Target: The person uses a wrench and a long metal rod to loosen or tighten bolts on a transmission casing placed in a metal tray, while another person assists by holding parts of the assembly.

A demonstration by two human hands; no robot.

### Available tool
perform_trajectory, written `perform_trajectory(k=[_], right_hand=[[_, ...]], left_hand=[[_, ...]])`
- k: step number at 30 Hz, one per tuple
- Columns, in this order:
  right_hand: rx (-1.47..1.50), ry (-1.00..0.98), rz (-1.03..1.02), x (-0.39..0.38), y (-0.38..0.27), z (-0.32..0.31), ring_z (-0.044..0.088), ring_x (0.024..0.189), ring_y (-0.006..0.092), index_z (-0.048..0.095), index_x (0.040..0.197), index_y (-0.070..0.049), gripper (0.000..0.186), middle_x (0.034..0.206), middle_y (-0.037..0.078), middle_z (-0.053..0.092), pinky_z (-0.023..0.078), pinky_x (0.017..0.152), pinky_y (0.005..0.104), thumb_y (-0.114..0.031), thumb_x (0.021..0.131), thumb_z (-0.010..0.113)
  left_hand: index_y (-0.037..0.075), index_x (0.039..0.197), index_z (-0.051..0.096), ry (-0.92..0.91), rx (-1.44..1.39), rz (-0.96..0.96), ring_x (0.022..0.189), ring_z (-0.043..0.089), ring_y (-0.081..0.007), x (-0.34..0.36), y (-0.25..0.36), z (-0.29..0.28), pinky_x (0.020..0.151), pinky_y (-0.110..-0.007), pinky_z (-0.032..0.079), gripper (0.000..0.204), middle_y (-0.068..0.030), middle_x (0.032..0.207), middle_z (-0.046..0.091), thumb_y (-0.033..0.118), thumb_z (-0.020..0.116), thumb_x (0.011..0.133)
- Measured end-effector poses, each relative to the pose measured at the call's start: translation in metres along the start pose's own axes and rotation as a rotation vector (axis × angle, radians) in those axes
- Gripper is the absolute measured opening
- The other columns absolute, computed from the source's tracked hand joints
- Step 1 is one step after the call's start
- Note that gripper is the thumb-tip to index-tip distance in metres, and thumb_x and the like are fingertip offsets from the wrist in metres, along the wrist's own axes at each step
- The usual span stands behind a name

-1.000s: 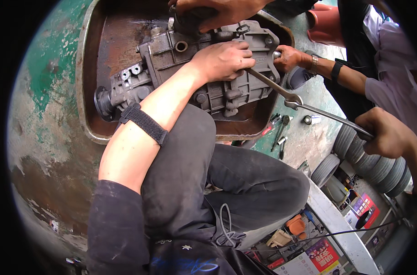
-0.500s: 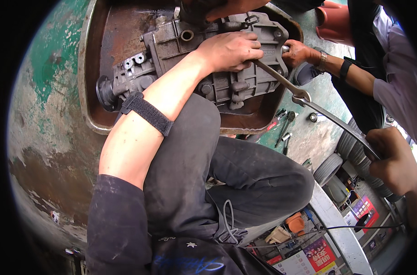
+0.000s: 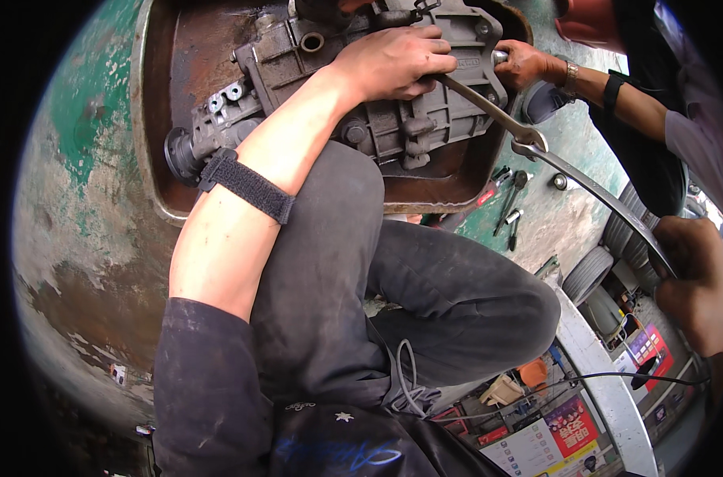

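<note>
left hand (image 3: 397, 63) presses the gearbox (image 3: 361, 95), gripping the wrench (image 3: 488, 111); right hand (image 3: 695, 278) seemingly clutches the extension bar (image 3: 592, 191). joined wrenches could slip under leverage, bruising knuckles.

Bright even daylight, soft shadows, sharp centre, fisheye bending, black rim
</note>
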State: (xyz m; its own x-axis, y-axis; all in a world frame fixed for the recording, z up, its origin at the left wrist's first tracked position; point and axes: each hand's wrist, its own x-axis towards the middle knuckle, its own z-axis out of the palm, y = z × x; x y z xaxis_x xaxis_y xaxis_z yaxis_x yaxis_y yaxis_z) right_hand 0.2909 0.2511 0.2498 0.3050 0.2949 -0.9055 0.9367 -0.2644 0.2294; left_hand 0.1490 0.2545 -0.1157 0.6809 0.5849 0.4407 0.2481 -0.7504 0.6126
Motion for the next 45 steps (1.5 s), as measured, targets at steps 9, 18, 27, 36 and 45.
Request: perform_trajectory(k=[9,18,27,36,45], right_hand=[[-0.005,0.109,-0.204,0.008,0.053,0.058,0.051,0.055,0.0368,0.051,0.075,0.005,0.015,0.058,0.022,0.047,0.04,0.055,0.0399,0.0,0.063,0.056],[0.011,0.117,-0.224,0.019,0.064,0.086,0.056,0.067,0.0431,0.052,0.082,0.006,0.017,0.068,0.027,0.054,0.046,0.064,0.0454,-0.001,0.067,0.056],[0.164,0.207,-0.441,0.12,0.147,0.214,0.059,0.072,0.0483,0.046,0.092,0.0,0.023,0.068,0.027,0.059,0.048,0.065,0.0521,-0.006,0.073,0.058],[0.178,0.579,-0.462,0.223,0.136,0.317,0.062,0.057,0.0408,0.048,0.103,-0.001,0.035,0.062,0.02,0.061,0.05,0.057,0.0494,-0.012,0.074,0.064],[0.928,0.348,-0.508,0.221,0.055,0.236,0.063,0.07,0.0189,0.05,0.13,-0.007,0.051,0.073,0.012,0.063,0.049,0.068,0.0338,-0.038,0.092,0.063]], left_hand=[[0.006,0.095,0.054,-0.033,0.068,0.038,0.101,0.053,-0.0275,0.001,-0.002,-0.002,0.082,-0.038,0.05,0.03,-0.0066,0.096,0.054,0.013,0.073,0.073],[0.006,0.097,0.059,-0.007,0.007,0.144,0.091,0.055,-0.0282,-0.003,-0.005,-0.015,0.076,-0.037,0.05,0.024,-0.0068,0.093,0.058,0.014,0.072,0.078],[0.006,0.094,0.058,-0.046,0.126,0.2,0.093,0.056,-0.0276,0.001,-0.002,-0.015,0.078,-0.037,0.05,0.026,-0.0075,0.097,0.058,0.017,0.073,0.077],[0.007,0.093,0.058,-0.057,0.15,0.126,0.096,0.057,-0.0274,0.0,0.005,-0.014,0.083,-0.037,0.05,0.029,-0.0069,0.101,0.058,0.02,0.074,0.073],[0.006,0.097,0.059,-0.117,0.261,0.157,0.1,0.056,-0.0269,-0.002,0.009,-0.011,0.084,-0.036,0.051,0.027,-0.0072,0.104,0.057,0.011,0.065,0.071]])
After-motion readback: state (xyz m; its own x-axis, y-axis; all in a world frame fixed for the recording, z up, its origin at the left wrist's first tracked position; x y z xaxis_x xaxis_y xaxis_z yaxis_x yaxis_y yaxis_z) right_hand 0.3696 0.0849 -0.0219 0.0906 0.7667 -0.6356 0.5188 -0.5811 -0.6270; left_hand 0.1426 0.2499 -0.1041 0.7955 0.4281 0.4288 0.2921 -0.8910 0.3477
